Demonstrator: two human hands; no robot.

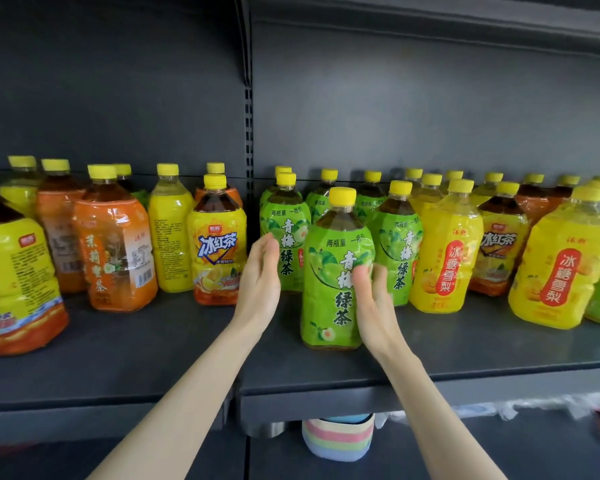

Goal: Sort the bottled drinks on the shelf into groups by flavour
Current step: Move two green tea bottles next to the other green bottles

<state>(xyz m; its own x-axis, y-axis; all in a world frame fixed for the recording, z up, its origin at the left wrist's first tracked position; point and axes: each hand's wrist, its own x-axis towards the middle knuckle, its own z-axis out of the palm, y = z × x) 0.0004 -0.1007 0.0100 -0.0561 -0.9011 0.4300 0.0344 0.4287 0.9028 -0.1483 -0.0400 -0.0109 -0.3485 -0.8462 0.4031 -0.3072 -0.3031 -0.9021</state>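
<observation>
Arms: two, bare to the frame's edge, no sleeves
Left hand (259,277): no rings
Right hand (373,306): no glove, no watch

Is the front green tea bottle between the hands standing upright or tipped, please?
Upright: the green tea bottle stands on its base on the shelf, cap directly above.

Dark grey metal back panel (430,109) w/ slotted upright (248,133) down the middle. Grey shelf board (153,358) below, upper shelf edge (430,26) above. Soft, even light, faint sheen on board.
</observation>
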